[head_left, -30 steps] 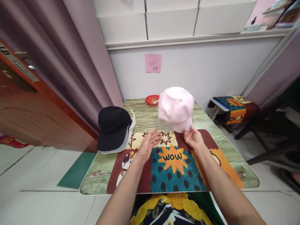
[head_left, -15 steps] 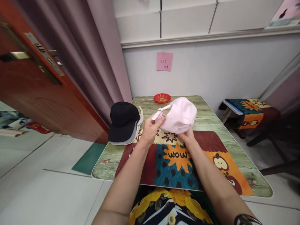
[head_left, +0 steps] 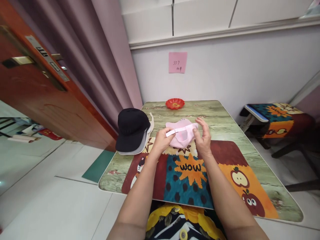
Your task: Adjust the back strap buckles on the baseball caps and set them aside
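A pale pink cap (head_left: 183, 141) is in front of me over the patterned mat, its strap side and opening turned toward me. My left hand (head_left: 161, 140) pinches the adjustable strap at the cap's left end. At its right edge is my right hand (head_left: 203, 136), fingers stretched and apart, the thumb close against the fabric. I cannot tell whether that thumb presses on it. To the left, a black cap (head_left: 132, 128) rests on top of lighter caps (head_left: 147, 136), of which only white and grey edges and a strap show.
A red scalloped dish (head_left: 175, 103) stands near the table's back edge. The colourful mat (head_left: 160, 180) covers the front of the wood-patterned table (head_left: 113, 176). A pink note (head_left: 177, 62) is on the wall. To the left are a curtain (head_left: 112, 66) and a door (head_left: 62, 110); a stool (head_left: 277, 120) stands right.
The pink cap has been turned and lowered, so its strap side now faces me. My right hand has come from beneath it to its right edge and its fingers have spread.
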A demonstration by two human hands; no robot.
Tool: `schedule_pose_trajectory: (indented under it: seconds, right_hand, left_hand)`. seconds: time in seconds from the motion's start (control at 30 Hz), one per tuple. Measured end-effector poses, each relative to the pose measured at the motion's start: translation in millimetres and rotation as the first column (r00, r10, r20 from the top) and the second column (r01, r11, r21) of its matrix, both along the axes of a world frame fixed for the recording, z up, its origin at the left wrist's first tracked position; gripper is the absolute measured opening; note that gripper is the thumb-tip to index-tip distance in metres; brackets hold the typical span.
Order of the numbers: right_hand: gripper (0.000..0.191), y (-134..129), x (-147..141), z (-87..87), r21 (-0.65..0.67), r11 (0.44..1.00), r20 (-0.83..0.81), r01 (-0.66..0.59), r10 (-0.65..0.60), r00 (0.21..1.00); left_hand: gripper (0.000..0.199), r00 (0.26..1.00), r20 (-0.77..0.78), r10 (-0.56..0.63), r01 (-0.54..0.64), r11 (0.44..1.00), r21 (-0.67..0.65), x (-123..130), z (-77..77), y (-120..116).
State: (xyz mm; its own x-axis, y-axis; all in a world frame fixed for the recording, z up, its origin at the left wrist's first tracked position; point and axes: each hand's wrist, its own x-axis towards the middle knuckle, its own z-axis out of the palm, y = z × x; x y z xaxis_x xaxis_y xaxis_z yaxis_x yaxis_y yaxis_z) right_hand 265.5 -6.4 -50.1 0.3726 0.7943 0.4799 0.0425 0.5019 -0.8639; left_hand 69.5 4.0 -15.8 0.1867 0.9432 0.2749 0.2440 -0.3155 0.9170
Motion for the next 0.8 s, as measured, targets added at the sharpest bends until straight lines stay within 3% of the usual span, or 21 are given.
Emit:
schedule_pose_trajectory:
  seconds: [0.1, 0.2, 0.37, 0.57, 0.8]
  right_hand:
    - [0.039, -9, -5, 17.1, 0.058, 0.993, 0.386, -0.1, 0.071, 0.92]
    - [0.03, -9, -6, 16.3, 0.073, 0.991, 0.54, -0.116, 0.059, 0.839]
    - [0.02, -5, 1, 4.7, 0.074, 0.992, 0.557, -0.099, 0.042, 0.83]
    - [0.02, -7, 3, 0.2, 0.058, 0.989, 0.542, -0.134, 0.081, 0.836]
    - [0.017, -8, -2, -0.3, 0.038, 0.988, 0.512, -0.15, 0.11, 0.852]
  left_hand:
    - [0.016, 0.999, -0.04, -0.03, 0.031, 0.999, 0.019, 7, 5.6, -6]
    - [0.017, 0.995, -0.051, -0.091, 0.091, 0.996, 0.011, 11, 15.0, -13]
    - [0.025, 0.965, -0.027, -0.261, 0.259, 0.964, -0.058, 12, 24.3, -18]
    - [0.022, 0.977, 0.179, -0.117, 0.14, 0.982, -0.124, 18, 9.2, -15]
    - [0.025, 0.983, 0.177, -0.044, 0.071, 0.986, -0.15, 17, 3.2, -17]
